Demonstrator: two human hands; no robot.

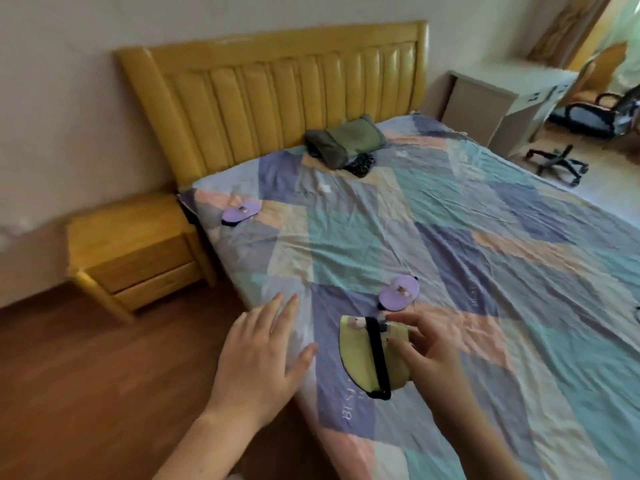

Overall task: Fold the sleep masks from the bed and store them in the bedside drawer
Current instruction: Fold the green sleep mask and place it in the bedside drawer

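A yellow sleep mask [360, 358], folded in half with its black strap across it, is held in my right hand [426, 355] just above the bed's near edge. My left hand [263, 355] hovers open, fingers spread, to the left of it over the bed edge. A folded purple sleep mask [398, 292] lies on the sheet just beyond the yellow one. A second purple mask [240, 212] lies near the bed's left edge by the headboard. The wooden bedside table [135, 251] with two shut drawers stands left of the bed.
The bed [485, 254] has a patchwork sheet and a yellow padded headboard [287, 95]. A dark green cushion [343, 142] lies by the headboard. A white desk [498, 95] and an office chair [588, 123] stand at the far right. Wooden floor [86, 393] lies on the left.
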